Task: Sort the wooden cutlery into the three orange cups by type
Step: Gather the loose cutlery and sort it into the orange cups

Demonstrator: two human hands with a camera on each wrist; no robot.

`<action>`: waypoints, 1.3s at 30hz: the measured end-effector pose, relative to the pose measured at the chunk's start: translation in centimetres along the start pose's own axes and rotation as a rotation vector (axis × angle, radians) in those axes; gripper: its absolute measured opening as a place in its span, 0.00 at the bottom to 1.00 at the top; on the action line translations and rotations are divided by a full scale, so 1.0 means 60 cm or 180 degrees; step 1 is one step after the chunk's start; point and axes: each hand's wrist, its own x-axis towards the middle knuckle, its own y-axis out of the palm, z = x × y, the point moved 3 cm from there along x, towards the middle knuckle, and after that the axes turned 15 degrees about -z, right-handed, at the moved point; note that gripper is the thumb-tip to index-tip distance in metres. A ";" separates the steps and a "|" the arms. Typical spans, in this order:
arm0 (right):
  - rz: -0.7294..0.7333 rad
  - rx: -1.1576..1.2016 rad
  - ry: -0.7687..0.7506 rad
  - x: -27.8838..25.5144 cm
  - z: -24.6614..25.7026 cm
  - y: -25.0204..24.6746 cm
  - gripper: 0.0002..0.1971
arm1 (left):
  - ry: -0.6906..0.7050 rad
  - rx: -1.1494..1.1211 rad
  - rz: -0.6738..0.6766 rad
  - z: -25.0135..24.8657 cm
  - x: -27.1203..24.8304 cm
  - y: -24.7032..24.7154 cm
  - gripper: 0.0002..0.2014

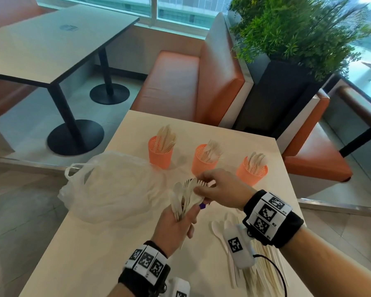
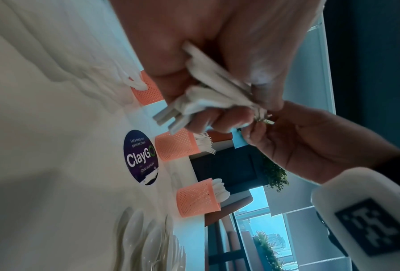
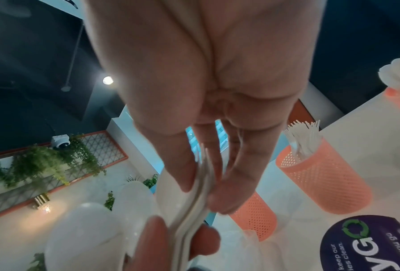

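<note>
At the centre of the head view the left hand [image 1: 176, 224] grips a mixed bundle of cutlery [image 1: 185, 196], while the right hand [image 1: 221, 189] has its thumb and fingers clamped on a fork's head. The step is pulling that fork free; next it likely goes to the middle orange cup [image 1: 202, 166], which holds forks.

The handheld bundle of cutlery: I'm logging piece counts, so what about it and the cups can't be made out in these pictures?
- Bundle: count and mix unclear; pieces overlap, left hand covers the handles, right hand the tips.
- Right wrist view: motion blur smears the bundle.
- Left cup: contents hidden by the hand and plastic bag.
- Loose pile: part hidden under the wrist camera.
</note>
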 end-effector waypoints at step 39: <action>0.0403 0.0559 -0.0117 -0.013 -0.034 -0.019 0.11 | -0.0398 0.0078 0.0305 -0.009 -0.024 -0.005 0.21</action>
